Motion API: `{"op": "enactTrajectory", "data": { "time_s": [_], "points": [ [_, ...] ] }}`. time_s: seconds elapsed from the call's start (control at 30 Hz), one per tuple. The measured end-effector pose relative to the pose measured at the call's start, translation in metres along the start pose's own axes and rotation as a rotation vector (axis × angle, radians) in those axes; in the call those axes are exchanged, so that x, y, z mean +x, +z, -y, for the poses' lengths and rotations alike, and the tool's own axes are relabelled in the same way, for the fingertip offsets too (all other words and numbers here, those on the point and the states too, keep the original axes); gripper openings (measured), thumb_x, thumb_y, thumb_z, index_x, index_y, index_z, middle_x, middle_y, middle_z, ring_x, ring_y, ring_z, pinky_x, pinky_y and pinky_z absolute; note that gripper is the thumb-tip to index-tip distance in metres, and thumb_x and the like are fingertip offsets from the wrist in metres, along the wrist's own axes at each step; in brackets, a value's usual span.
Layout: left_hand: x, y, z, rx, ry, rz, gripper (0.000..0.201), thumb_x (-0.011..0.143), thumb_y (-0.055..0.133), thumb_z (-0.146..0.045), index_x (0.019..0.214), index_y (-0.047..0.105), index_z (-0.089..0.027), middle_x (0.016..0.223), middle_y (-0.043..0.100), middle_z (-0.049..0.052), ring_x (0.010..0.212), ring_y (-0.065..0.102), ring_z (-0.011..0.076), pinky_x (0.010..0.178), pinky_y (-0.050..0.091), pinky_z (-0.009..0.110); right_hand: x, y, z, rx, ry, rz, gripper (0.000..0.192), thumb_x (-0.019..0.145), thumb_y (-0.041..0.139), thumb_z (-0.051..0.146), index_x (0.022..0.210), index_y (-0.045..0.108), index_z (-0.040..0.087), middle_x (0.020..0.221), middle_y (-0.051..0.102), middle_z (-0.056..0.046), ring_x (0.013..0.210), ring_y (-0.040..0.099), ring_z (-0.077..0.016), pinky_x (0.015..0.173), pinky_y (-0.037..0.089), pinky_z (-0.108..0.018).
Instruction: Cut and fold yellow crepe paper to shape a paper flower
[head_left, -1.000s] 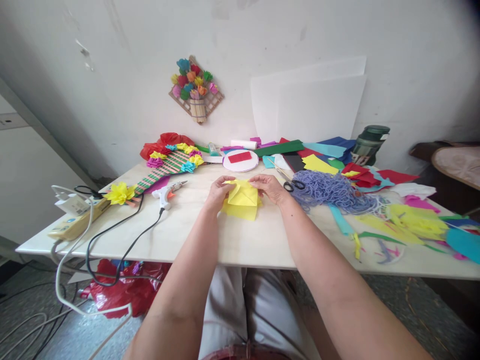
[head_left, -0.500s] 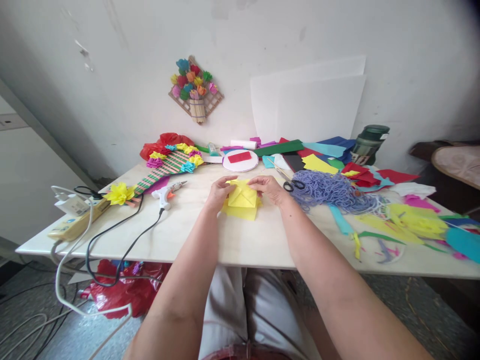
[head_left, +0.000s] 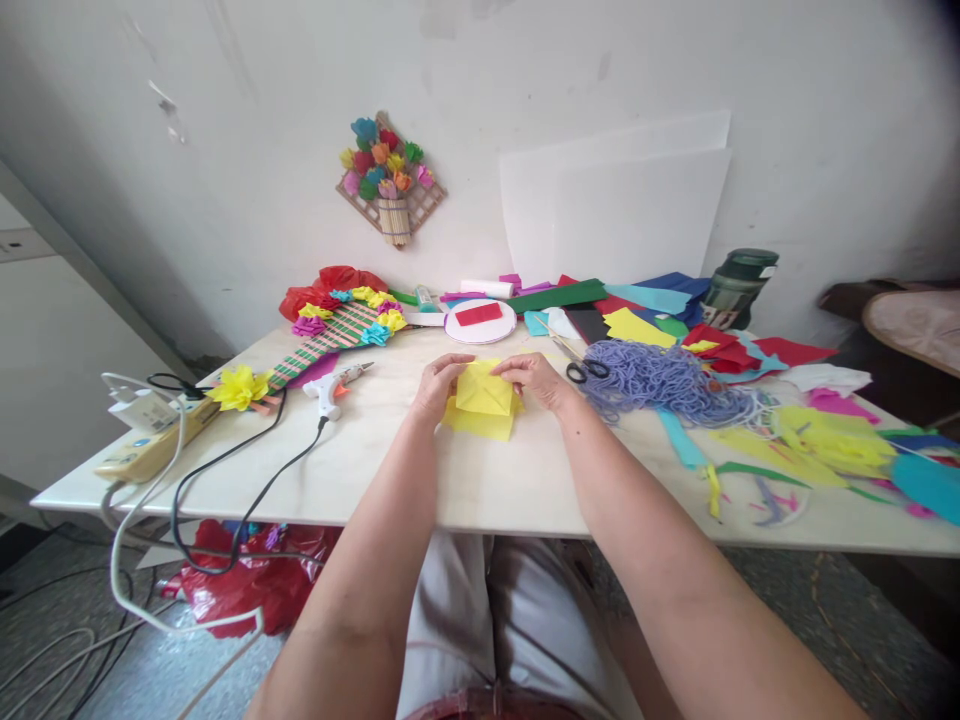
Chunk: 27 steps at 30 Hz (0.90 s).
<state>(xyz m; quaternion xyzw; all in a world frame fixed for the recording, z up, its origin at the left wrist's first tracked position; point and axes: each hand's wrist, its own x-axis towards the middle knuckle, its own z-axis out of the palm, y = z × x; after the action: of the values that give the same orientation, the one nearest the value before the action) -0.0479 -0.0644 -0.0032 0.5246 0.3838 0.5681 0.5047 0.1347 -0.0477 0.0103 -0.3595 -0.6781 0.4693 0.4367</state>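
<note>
- A glue gun (head_left: 333, 385) lies on the desk (head_left: 480, 480), its black cable trailing off the front edge.
- Black-handled scissors (head_left: 585, 368) rest just beside a heap of lilac yarn (head_left: 660, 385).
- A striped board trimmed with paper flowers (head_left: 341, 325) lies at the back left, near a loose yellow paper flower (head_left: 238, 387).
- A power strip (head_left: 150, 440) sits at the far left corner.
- Coloured paper scraps (head_left: 645, 315) spread along the back.
- A dark green flask (head_left: 739, 288) stands by the wall.
- A flower basket decoration (head_left: 390, 180) hangs on the wall.

No writing, brand, number or sign can be read anywhere; the dark green flask (head_left: 737, 287) far right of the fingers carries a pale label, too small to make out
</note>
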Motion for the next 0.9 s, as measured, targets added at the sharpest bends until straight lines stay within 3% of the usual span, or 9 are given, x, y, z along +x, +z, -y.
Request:
{"op": "enactTrajectory", "data": {
  "time_s": [0.17,0.43,0.73,0.9],
  "points": [
    [-0.0018,0.0042,-0.0009,0.008,0.029,-0.011,0.038,0.057,0.069,-0.031,0.089,0.06,-0.014,0.069,0.063,0.004,0.059,0.059,0.0148,0.054,0.045,0.025,-0.001,0.0003,0.0012,-0.007,-0.013,0.012,0.022,0.059,0.054,0.021,0.072,0.068,0.012,0.048,0.055,0.001,0.037,0.039,-0.0057,0.038,0.028,-0.02],
    [-0.0032,0.0054,-0.0052,-0.007,0.062,-0.007,0.06,0.054,0.071,-0.029,0.109,0.05,-0.016,0.064,0.062,0.0,0.054,0.058,0.0123,0.053,0.045,0.023,0.0004,-0.0035,-0.0001,0.209,0.076,0.003,0.03,0.068,0.052,0.035,0.088,0.062,0.014,0.053,0.055,0.001,0.038,0.047,-0.0088,0.036,0.032,-0.021],
    [-0.0026,0.0054,-0.0072,-0.014,0.064,-0.032,0.062,0.053,0.072,-0.029,0.109,0.05,-0.015,0.059,0.059,-0.002,0.051,0.056,0.0117,0.05,0.044,0.022,-0.0017,-0.0024,0.0025,0.066,0.108,-0.04,0.032,0.065,0.06,0.045,0.057,0.051,0.015,0.043,0.05,0.002,0.034,0.043,-0.0071,0.032,0.027,-0.019],
    [-0.0025,0.006,-0.0074,-0.029,0.057,-0.023,0.063,0.052,0.072,-0.029,0.109,0.05,-0.015,0.06,0.059,-0.002,0.052,0.057,0.0123,0.052,0.045,0.024,-0.0017,-0.0006,0.0015,0.018,0.081,-0.054,0.031,0.063,0.063,0.04,0.052,0.047,0.016,0.035,0.043,0.005,0.03,0.037,-0.0054,0.032,0.024,-0.018]
  ]
}}
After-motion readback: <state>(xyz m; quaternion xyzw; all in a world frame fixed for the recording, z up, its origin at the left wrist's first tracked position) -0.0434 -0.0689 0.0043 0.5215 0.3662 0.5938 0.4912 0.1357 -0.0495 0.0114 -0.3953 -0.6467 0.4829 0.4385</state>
